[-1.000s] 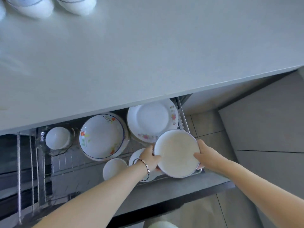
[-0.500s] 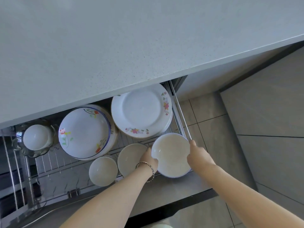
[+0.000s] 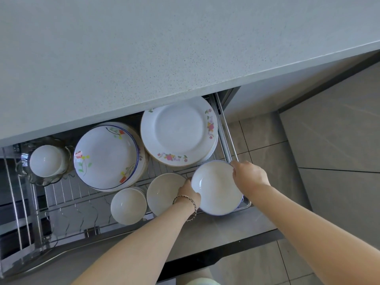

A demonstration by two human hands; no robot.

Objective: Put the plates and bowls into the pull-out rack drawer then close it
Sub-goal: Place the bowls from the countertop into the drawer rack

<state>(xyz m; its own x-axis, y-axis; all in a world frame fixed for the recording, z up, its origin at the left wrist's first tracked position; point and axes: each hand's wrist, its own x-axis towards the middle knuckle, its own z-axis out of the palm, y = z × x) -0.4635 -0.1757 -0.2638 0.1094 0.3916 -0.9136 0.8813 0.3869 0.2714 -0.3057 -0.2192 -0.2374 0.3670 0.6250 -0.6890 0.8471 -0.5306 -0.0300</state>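
The right hand's fingers [image 3: 234, 165] curl over the far right rim of a plain white round ceramic bowl [image 3: 216, 188]. The left hand's fingers are tucked down at the bowl's left rim, mostly hidden in the gap beside the neighbouring bowl. Both hands pinch this one bowl between them. It sits low in the front right corner of the wire pull-out rack drawer [image 3: 227, 130]. A blue edge peeps out beneath it, so it looks to be going onto a stack there; whether it rests fully yet cannot be told.

The right hand [image 3: 249, 175] comes in knuckles up with the wrist bent down. The left hand [image 3: 188, 193] is turned thumb-up and wears a braided bracelet [image 3: 192, 205]. Both forearms reach down steeply from the near edge.

The step in hand appears to be seating this bowl. The next move likely calls for letting go, drawing the left fingers out of the gap and reaching for more crockery, or pushing the drawer shut.

Touching the left hand is a cream shallow bowl [image 3: 162, 192], then a stack of small white bowls [image 3: 128, 205]. Behind stand a blue-rimmed flowered plate stack [image 3: 107, 155] and a pink-flowered plate stack [image 3: 178, 130] at the back right corner. A white bowl in a glass dish [image 3: 46, 161] sits at the back left. The speckled grey table [image 3: 164, 48] overhangs the drawer.
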